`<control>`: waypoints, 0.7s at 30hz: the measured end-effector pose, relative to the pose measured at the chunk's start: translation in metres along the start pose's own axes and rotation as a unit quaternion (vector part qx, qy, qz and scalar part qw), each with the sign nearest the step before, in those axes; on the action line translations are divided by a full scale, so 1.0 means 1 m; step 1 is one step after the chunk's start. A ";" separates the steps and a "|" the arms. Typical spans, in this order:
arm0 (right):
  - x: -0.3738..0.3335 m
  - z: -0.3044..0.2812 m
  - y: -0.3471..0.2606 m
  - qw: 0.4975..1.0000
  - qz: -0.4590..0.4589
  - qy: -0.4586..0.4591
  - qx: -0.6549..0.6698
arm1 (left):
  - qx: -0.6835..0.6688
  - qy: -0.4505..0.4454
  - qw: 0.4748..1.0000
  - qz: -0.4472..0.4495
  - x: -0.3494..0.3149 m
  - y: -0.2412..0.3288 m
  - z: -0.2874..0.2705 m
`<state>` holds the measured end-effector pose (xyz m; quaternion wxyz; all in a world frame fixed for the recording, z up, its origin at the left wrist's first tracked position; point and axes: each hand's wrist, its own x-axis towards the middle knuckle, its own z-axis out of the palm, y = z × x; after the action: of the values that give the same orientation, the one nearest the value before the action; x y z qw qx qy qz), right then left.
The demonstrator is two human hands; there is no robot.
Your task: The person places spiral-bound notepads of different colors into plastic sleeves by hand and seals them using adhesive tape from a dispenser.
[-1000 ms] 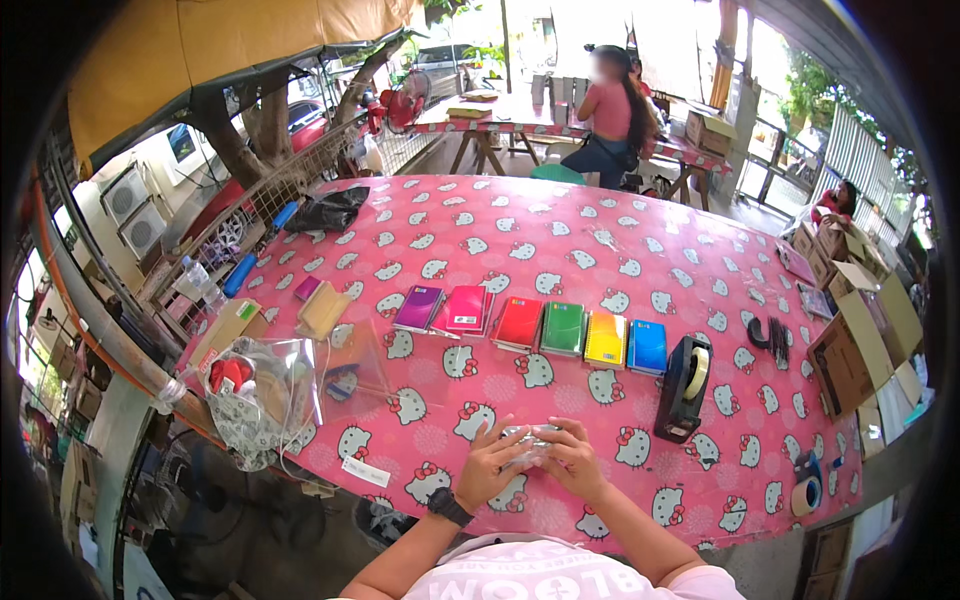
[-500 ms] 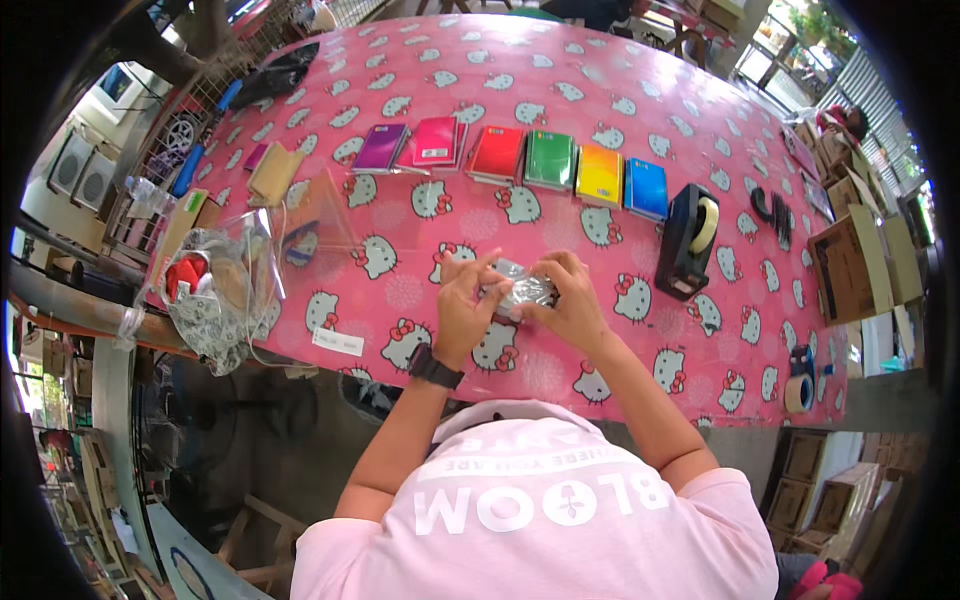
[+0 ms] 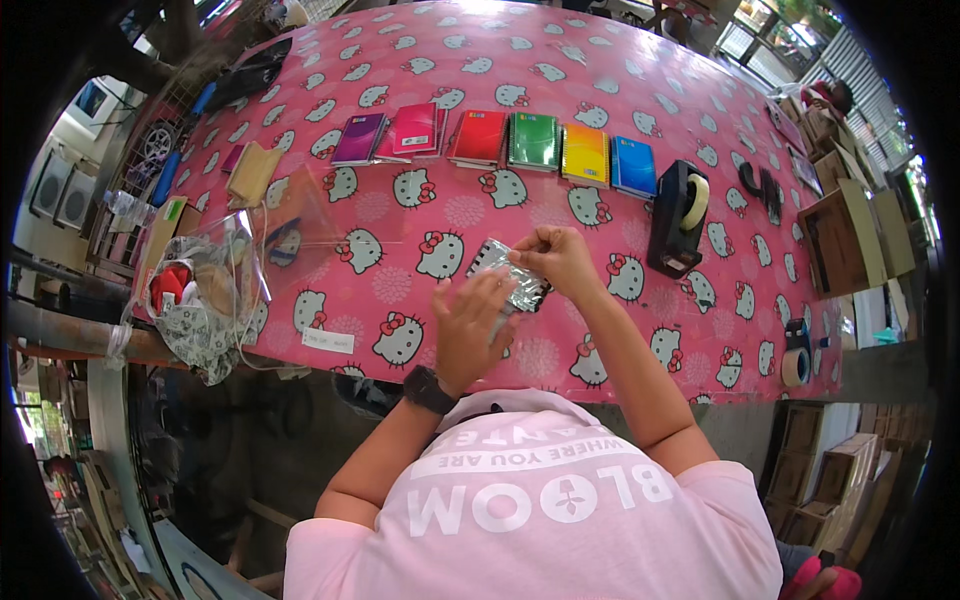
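Note:
A small spiral notebook [image 3: 522,290] in shiny clear plastic lies on the table in front of me. Its dark coil shows along the upper left edge, and glare hides most of its cover. My left hand [image 3: 470,330], with a black watch on the wrist, rests across its lower left part, fingers stretched out flat. At the upper right, my right hand [image 3: 562,262] pinches the plastic near the edge between thumb and fingers. Beyond the hands runs a row of small notebooks: purple [image 3: 358,138], pink [image 3: 415,130], red [image 3: 478,136], green [image 3: 534,141], yellow [image 3: 586,154] and blue [image 3: 633,165].
To the right stand a black tape dispenser [image 3: 680,220] and a tape roll [image 3: 796,366]. Clear plastic sheets [image 3: 305,215], a plastic bag of things [image 3: 200,300] and a white label strip [image 3: 328,339] lie left. An open cardboard box [image 3: 840,240] is at the right edge.
The fingers of my left hand have straightened out over the notebook, where before they were curled at its side. The notebook has turned, and its coil edge now shows.

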<state>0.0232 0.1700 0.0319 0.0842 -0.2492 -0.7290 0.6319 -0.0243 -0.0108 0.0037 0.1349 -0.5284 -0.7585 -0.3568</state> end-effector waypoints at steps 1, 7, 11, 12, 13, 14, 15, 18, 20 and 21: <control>0.000 0.001 0.003 1.000 -0.026 0.008 0.002 | 0.026 -0.034 0.999 0.002 -0.001 0.005 0.004; -0.011 -0.050 0.019 0.964 -0.157 0.201 -0.074 | 0.039 -0.097 0.994 -0.038 0.003 0.007 0.004; -0.035 -0.182 0.072 0.847 -0.088 0.506 -0.134 | 0.040 -0.080 0.996 -0.026 0.003 0.009 0.010; -0.039 -0.208 0.095 0.822 -0.033 0.530 -0.207 | 0.036 -0.079 0.996 -0.023 0.006 0.011 0.012; -0.036 -0.210 0.099 0.843 0.021 0.504 -0.188 | 0.036 -0.080 0.996 -0.026 0.006 0.011 0.010; -0.032 -0.214 0.103 0.859 0.074 0.477 -0.168 | 0.036 -0.081 0.996 -0.028 0.005 0.012 0.009; -0.028 -0.217 0.107 0.873 0.126 0.448 -0.148 | 0.034 -0.085 0.995 -0.031 0.005 0.012 0.007; -0.021 -0.230 0.139 0.860 -0.049 0.480 -0.165 | 0.026 -0.093 0.995 -0.029 0.008 0.014 0.009; -0.026 -0.223 0.135 0.852 -0.098 0.500 -0.119 | 0.034 -0.096 0.994 -0.033 0.007 0.013 0.008; -0.029 -0.189 0.106 0.862 -0.092 0.492 -0.083 | 0.049 -0.096 0.993 -0.047 0.001 0.007 0.004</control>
<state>0.1580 0.3311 -0.0289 0.4683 -0.4656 -0.6624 0.3538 -0.0177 -0.0055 0.0042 0.0699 -0.5167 -0.8086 -0.2727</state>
